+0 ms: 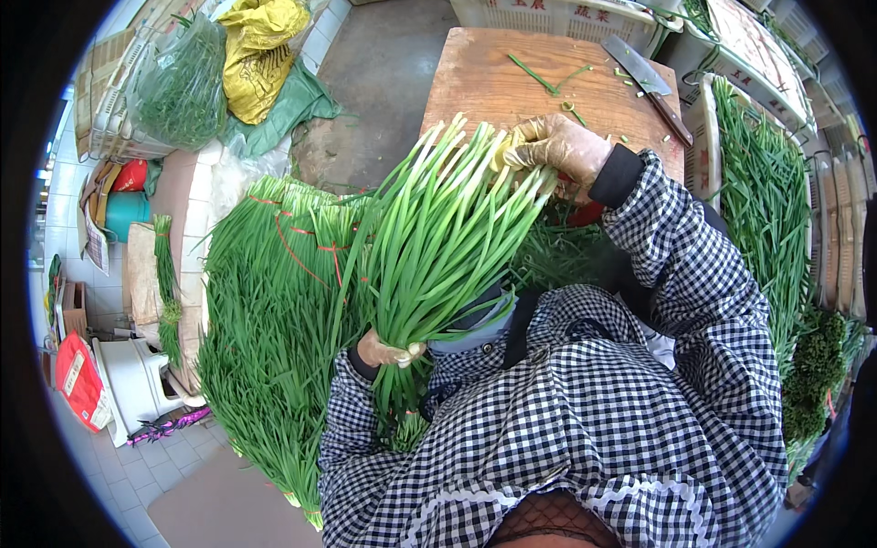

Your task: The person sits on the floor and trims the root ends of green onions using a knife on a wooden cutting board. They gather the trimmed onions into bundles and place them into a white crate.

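A loose bunch of garlic chives [438, 240] is spread in front of my chest, its pale stem ends pointing up and away from me. My left hand [392, 351], in a thin glove, closes around the leafy part low on the bunch. At the stem end, my gloved right hand [551, 147] pinches some of the white stems between thumb and fingers. Just left of the bunch lies a large pile of chives [274, 329], with red ties around several bundles. Beyond my right hand, a cleaver [647, 85] rests on a wooden board [479, 75] with a few cut scraps.
Crates of greens [760, 205] line the right side. More white crates [562, 20] stand behind the board. At the upper left are a clear bag of greens [181, 89] and a yellow sack [257, 61]. A tied bundle [164, 288] lies on a ledge at left, near a white plastic stool [130, 383].
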{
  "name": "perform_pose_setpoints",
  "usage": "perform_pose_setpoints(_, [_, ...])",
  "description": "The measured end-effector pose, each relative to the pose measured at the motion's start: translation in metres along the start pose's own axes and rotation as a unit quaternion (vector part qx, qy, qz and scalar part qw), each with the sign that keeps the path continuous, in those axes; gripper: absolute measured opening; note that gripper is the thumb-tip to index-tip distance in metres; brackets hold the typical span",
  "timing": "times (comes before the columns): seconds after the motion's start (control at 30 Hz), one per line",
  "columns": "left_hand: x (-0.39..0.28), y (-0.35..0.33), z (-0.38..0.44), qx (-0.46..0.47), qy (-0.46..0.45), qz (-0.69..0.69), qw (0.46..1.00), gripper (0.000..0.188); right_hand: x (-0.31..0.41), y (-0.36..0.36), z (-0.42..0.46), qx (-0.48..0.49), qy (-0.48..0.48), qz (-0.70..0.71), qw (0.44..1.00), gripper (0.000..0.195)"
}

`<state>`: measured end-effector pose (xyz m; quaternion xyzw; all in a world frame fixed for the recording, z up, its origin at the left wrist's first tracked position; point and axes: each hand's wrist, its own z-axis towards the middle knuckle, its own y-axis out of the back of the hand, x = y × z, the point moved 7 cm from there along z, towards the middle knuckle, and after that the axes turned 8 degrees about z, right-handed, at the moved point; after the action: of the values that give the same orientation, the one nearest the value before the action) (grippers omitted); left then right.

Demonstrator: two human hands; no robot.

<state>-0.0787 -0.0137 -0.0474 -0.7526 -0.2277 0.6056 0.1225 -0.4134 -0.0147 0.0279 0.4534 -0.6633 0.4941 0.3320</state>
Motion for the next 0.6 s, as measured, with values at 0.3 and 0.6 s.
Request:
perform_pose_setpoints(0.3, [0.004,0.007,0.001,0.008,-0.010,-0.009,1.000,0.028,-0.005,-0.009,0.000,0.012,0.019,0.121,0.992,0.016])
perform_pose_setpoints(0.6, [0.007,0.009,-0.001,-0.001,0.005,-0.017,1.000,0.028,-0.018,-0.003,0.013,-0.070,0.099,0.071,0.990,0.011])
